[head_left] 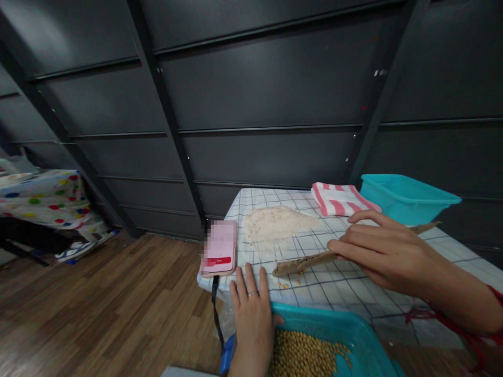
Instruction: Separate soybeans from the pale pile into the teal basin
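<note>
In the head view my right hand [377,251] is closed around a strip of brown cardboard [308,262], whose long edge rests on or just above the checked tablecloth. A few loose soybeans [283,285] lie by the cardboard's near end. My left hand [252,314] lies with fingers stretched out at the table's front edge, its thumb by the rim of a teal basin [326,314]. Many soybeans [306,353] fill the left part of that basin. Behind the cardboard spreads a pale heap of rice-like grains [277,222] with some beans in it.
A pink phone [220,247] with a black strap lies at the table's left edge. A folded pink-and-white striped cloth [343,199] and a second teal basin [404,199] stand at the back right. Dark panels [267,99] rise directly behind the table.
</note>
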Motion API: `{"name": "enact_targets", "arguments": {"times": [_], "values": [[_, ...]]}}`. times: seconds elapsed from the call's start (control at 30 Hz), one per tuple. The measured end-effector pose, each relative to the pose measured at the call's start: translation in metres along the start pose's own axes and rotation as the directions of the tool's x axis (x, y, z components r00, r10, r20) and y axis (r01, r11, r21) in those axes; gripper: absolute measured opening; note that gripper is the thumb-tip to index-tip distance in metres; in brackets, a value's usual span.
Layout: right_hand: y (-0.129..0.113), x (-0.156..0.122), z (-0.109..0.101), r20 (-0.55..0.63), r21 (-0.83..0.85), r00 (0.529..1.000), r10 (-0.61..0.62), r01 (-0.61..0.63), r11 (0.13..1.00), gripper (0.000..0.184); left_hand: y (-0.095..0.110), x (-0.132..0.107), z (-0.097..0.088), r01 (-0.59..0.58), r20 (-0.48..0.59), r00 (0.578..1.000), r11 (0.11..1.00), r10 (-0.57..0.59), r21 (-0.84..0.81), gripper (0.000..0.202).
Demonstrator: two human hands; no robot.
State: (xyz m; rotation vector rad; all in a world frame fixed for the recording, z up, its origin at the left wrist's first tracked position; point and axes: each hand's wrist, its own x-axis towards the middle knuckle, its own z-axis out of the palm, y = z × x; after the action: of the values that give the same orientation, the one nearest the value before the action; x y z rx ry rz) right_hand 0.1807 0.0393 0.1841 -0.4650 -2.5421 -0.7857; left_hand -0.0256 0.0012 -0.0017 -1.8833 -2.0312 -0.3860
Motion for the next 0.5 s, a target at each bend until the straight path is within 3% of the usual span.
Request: {"name": "enact_targets", "arguments": {"times": [0.37,0.5], "values": [[0.007,0.005,0.01,-0.037,-0.099,0.999,-0.039,0.036,0.994,0.023,0.0,-0.001,0.001,-0.002,0.004,1.0,1.0,0.002,0.006,0.098],[0.01,0.001,0.005,-0.074,-0.142,0.997,-0.025,0.014,0.99,0.026,0.0,-0.001,0.002,-0.003,-0.009,1.0,1.0,0.003,-0.005,0.099]]}}
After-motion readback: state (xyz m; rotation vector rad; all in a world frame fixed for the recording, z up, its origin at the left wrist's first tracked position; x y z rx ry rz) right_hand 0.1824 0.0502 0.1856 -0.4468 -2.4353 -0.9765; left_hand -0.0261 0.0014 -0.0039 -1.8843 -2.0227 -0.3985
